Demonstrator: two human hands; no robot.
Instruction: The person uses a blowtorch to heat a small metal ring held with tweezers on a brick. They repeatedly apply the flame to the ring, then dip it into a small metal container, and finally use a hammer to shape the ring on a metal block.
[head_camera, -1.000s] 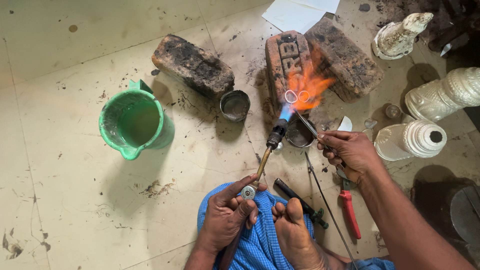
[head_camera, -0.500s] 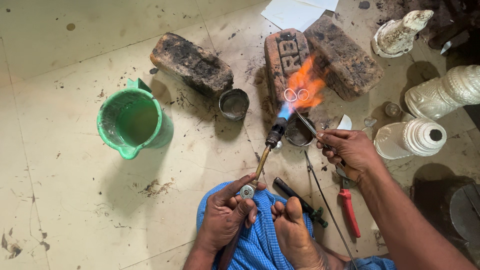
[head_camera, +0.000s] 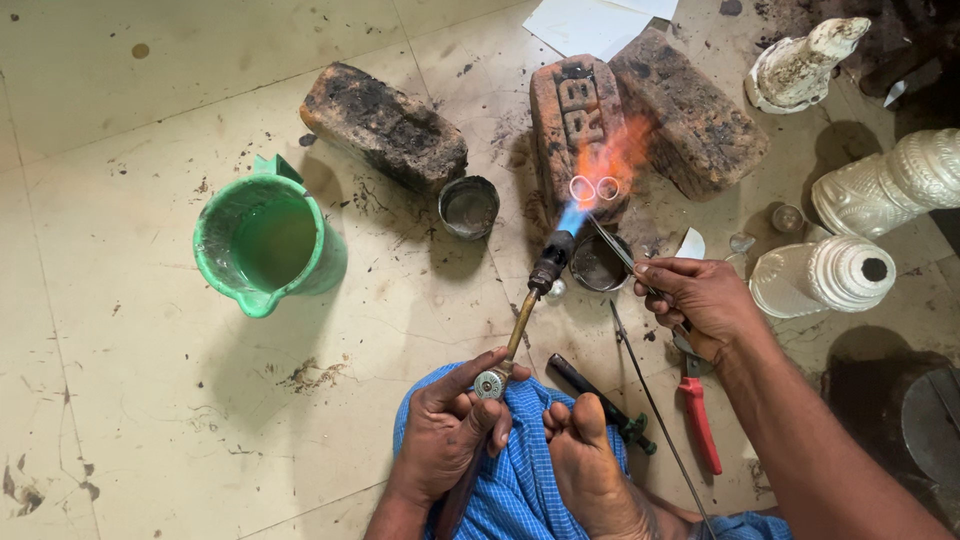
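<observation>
You sit on a stained, cream tiled floor (head_camera: 150, 420), scuffed with black marks, a blue checked cloth (head_camera: 520, 480) over your lap and a bare foot (head_camera: 590, 470) resting on it between your arms.

Your left hand (head_camera: 450, 430) is wrapped tight around the torch (head_camera: 525, 300) at its round valve, fingers curled shut on the brass tube. The tube runs up and away from that hand to a dark nozzle, where a blue flame (head_camera: 600, 170) turns orange.

Your right hand (head_camera: 700, 300) is pinched closed on thin tweezers (head_camera: 615, 245), which reach up and left from the fingers into the flame. At their tip sit 2 small rings (head_camera: 595, 187), side by side, glowing pale; they lie over the face of a brick (head_camera: 570, 110), just beyond the nozzle. I cannot tell whether the rings rest on the brick or hang clear of it.

Just left of your right hand, under the tweezers, stands a small tin (head_camera: 598, 265). A second tin (head_camera: 468, 206) lies further left, and past it a green jug (head_camera: 268, 245), well apart from your left hand. Below your right wrist lie red-handled pliers (head_camera: 698, 415). To the right of that hand stand 3 white ornate pieces (head_camera: 825, 275)
</observation>
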